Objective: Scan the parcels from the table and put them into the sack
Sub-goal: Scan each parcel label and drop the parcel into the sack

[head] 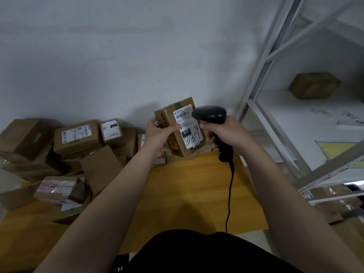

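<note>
The left hand (157, 134) grips a small cardboard parcel (177, 125) held up above the far edge of the wooden tabletop (187, 190), thumb across its labelled face and fingers wrapped behind. The parcel's long axis runs from lower right to upper left away from the person, tilted, with the white shipping label (188, 128) facing the camera; its barcode sits at the far end and "010" and handwritten figures at the near end. The right hand (226, 133) is closed around the grip of a black barcode scanner (209, 114), whose head points left at the label's barcode end, almost touching the parcel. The scanner's cable (229, 194) hangs down over the tabletop. A heap of cardboard boxes (69, 154) crowds the tabletop's left side; the near centre is bare wood. A white metal shelf rack (275, 95) stands close on the right.
</note>
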